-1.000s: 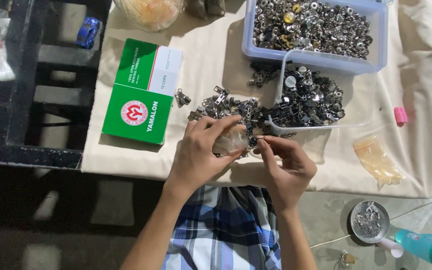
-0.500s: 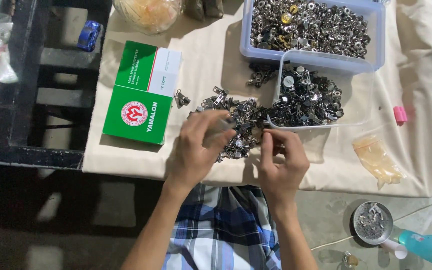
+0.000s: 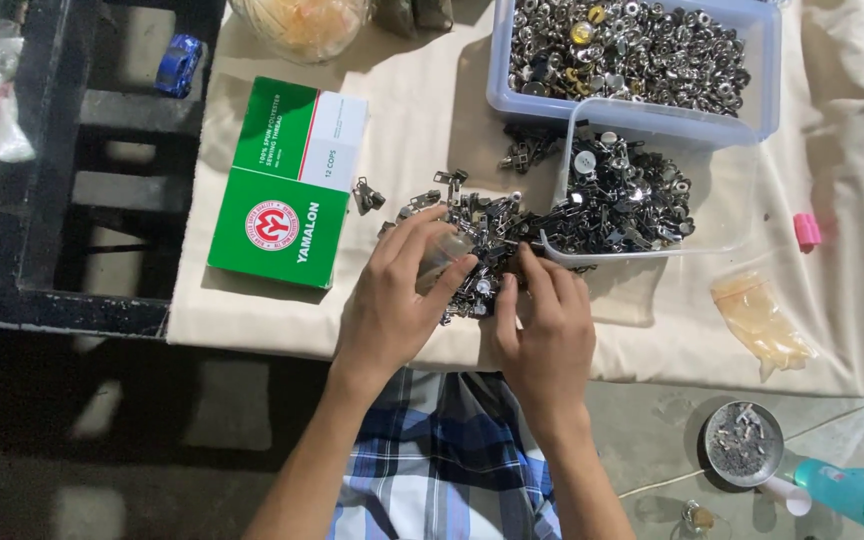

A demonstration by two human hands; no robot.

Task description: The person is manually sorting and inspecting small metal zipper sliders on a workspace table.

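Note:
A heap of small dark metal fasteners lies on a cream cloth in the head view. My left hand is curled around a small clear container at the heap's near left side. To its right, my right hand has its fingertips down on the near edge of the heap; whether it has a piece pinched is hidden. The two hands are close together, almost touching.
A clear tray of dark fasteners sits right of the heap. Behind it stands a pale blue bin of silver pieces. A green and white box lies at left, a black frame beyond. Small plastic bag at right.
Both hands have moved forward from the cloth's near edge onto the heap. The left hand still holds the clear container, and the right hand's fingers have reached into the pieces.

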